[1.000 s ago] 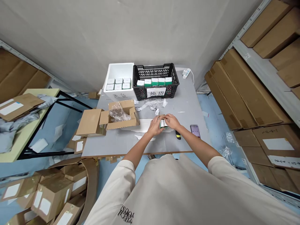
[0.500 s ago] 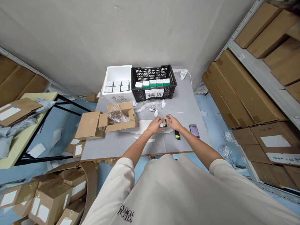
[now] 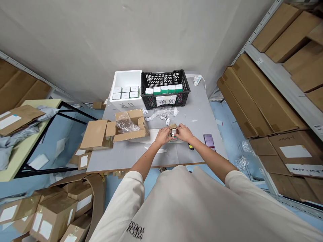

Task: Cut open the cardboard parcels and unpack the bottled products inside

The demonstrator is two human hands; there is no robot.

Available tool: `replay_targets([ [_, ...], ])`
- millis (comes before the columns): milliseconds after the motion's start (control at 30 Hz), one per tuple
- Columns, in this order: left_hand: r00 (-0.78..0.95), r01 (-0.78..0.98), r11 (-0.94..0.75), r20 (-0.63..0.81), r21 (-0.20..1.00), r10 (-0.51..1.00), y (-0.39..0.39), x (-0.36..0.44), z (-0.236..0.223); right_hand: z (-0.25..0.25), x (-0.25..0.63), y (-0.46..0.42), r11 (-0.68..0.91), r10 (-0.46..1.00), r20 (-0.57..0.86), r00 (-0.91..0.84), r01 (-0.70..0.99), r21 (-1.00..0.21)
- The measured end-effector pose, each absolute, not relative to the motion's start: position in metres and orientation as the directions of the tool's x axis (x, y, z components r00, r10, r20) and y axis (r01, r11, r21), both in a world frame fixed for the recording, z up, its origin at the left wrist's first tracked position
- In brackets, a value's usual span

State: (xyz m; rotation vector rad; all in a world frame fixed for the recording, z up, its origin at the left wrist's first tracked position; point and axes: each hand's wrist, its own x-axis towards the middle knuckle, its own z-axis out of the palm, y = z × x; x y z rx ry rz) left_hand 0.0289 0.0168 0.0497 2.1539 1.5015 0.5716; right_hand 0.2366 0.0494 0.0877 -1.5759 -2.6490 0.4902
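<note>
A small box with its brown flap up sits on the white sheet near the table's middle. Something white shows in its opening; its kind is too small to make out. My left hand closes round the left side of the box, thumb at the opening. From the right, my right hand grips the box with bent fingers, and the two thumbs nearly meet. The fingers hide most of the box's sides. Just below my right wrist lies a black and yellow cutter, partly covered.
A white foam box and a black crate, both holding small green-and-white boxes, stand at the back. An opened carton with bubble wrap lies left, beside another carton. A phone lies right; paper scraps are behind.
Both hands have drawn closer together round the small box, my right hand moving left and down to its side. The flap now stands up behind the opening, and the white thing inside shows more.
</note>
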Motion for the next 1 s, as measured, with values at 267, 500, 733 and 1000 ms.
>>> replay_targets([
  [267, 0.272, 0.716, -0.155, -0.068, 0.680, 0.960, 0.008, 0.030, 0.051, 0.105, 0.215, 0.053, 0.355, 0.878, -0.287, -0.384, 0.923, -0.148],
  [500, 0.254, 0.711, -0.145, -0.059, 0.688, 0.965, 0.003, 0.032, 0.055, 0.092, 0.198, 0.057, 0.258, 0.915, -0.293, -0.277, 0.961, -0.103],
  [733, 0.292, 0.706, -0.213, -0.004, 0.675, 0.957, 0.005, 0.030, 0.055, 0.092, 0.196, 0.048, 0.291, 0.927, -0.198, -0.319, 0.944, -0.155],
  [1000, 0.272, 0.751, -0.206, -0.009, 0.627, 0.962, 0.005, 0.029, 0.048, 0.115, 0.209, 0.042, 0.334, 0.931, -0.068, -0.359, 0.912, -0.237],
])
